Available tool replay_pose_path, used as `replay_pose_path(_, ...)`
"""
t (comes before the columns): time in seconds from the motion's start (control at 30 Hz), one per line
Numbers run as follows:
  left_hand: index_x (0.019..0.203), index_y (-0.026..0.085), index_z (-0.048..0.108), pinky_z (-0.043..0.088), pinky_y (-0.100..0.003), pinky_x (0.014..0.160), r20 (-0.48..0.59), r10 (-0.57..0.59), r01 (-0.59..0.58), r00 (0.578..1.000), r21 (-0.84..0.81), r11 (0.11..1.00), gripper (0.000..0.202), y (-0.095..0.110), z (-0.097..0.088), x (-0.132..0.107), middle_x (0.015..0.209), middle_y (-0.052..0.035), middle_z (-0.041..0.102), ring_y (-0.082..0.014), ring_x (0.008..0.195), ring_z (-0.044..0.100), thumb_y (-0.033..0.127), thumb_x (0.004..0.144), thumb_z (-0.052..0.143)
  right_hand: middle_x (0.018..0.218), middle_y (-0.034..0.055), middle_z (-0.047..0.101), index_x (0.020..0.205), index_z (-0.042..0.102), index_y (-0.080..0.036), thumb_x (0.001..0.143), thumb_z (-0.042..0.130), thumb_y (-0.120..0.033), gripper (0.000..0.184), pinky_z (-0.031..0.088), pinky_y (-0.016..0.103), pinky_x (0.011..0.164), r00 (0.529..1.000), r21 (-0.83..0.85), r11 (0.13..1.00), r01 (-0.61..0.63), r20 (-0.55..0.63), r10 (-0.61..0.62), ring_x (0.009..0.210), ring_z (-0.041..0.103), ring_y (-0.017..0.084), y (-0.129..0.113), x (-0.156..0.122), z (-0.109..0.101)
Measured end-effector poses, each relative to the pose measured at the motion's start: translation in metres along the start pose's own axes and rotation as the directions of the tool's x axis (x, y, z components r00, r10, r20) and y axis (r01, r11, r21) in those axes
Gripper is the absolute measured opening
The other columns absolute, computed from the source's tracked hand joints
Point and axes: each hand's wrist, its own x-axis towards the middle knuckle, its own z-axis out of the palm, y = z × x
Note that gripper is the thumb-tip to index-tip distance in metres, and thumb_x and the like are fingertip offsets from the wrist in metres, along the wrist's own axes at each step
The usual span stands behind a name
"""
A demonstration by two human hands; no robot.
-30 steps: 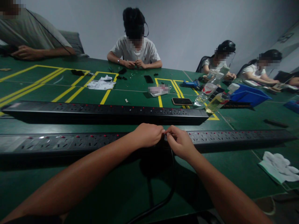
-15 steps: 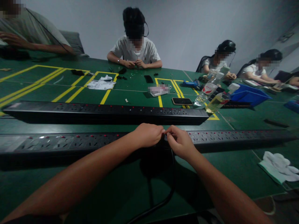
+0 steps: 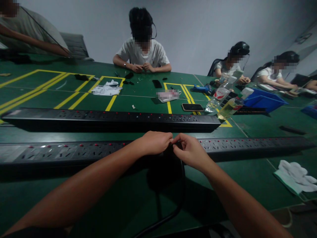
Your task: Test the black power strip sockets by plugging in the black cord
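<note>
Holding left hand and right hand together over the middle of the near strip, knuckles up. Curling left fingers into a loose fist; pinching right thumb and forefinger shut, tips touching the left's. Possibly clamping something small there; too shadowed to tell. Noting a cable running from the table edge up under the hands. Counting: two strips lying parallel, the far strip just beyond the hands; two bottles beside one phone; one blue bin; one white cloth at the right; four co-workers sitting around the far side. Comparing with half a second earlier: keeping both hands at the same spot, drifting slightly leftward; noting the top-left co-worker's hand gone out of view.
</note>
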Motion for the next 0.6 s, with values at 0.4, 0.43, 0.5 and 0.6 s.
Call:
replay_pose_path(0.4,0.098,0.023,0.057,0.049,-0.034,0.07,0.005,-0.006,0.006,1.0,-0.027,1.0,0.038,0.003,-0.008,-0.001,0.1,-0.0067,0.07,-0.025,0.089,0.066,0.047,0.096,0.027,0.06,-0.0019,0.054,0.079,0.057,-0.019,0.074,0.06,-0.025,0.009,0.027,0.023,0.043,0.983,0.357,0.934,-0.016,-0.166,0.08,0.049,0.043,0.01,-0.032,-0.006,-0.019)
replay_pose_path(0.43,0.1,0.024,0.057,0.049,-0.034,0.07,0.008,-0.002,0.002,1.0,-0.031,1.0,0.035,0.002,-0.007,-0.002,0.102,-0.0066,0.07,-0.0252,0.091,0.066,0.046,0.095,0.029,0.062,-0.0017,0.054,0.079,0.056,-0.019,0.074,0.06,-0.025,0.009,0.028,0.022,0.043,0.99,0.393,0.92,-0.012,-0.122,0.065,0.049,0.043,0.009,-0.035,-0.006,-0.02)
replay_pose_path(0.5,0.103,0.025,0.057,0.05,-0.033,0.07,0.026,0.013,-0.012,1.0,-0.036,0.999,0.032,-0.003,-0.007,-0.002,0.105,-0.0061,0.069,-0.0254,0.094,0.066,0.044,0.094,0.033,0.064,-0.0015,0.055,0.081,0.056,-0.018,0.077,0.059,-0.026,0.009,0.028,0.021,0.043,1.0,0.43,0.903,-0.019,-0.008,0.025,0.049,0.043,0.008,-0.037,-0.005,-0.017)
replay_pose_path(0.6,0.1,0.024,0.058,0.05,-0.035,0.071,0.036,-0.031,0.031,0.999,-0.013,0.999,0.039,-0.013,-0.009,-0.002,0.106,-0.0073,0.069,-0.0262,0.094,0.065,0.045,0.095,0.026,0.064,-0.0026,0.052,0.087,0.06,-0.017,0.082,0.058,-0.028,0.013,0.027,0.021,0.044,0.995,0.393,0.919,-0.03,0.102,-0.011,0.05,0.041,0.008,-0.031,-0.002,-0.005)
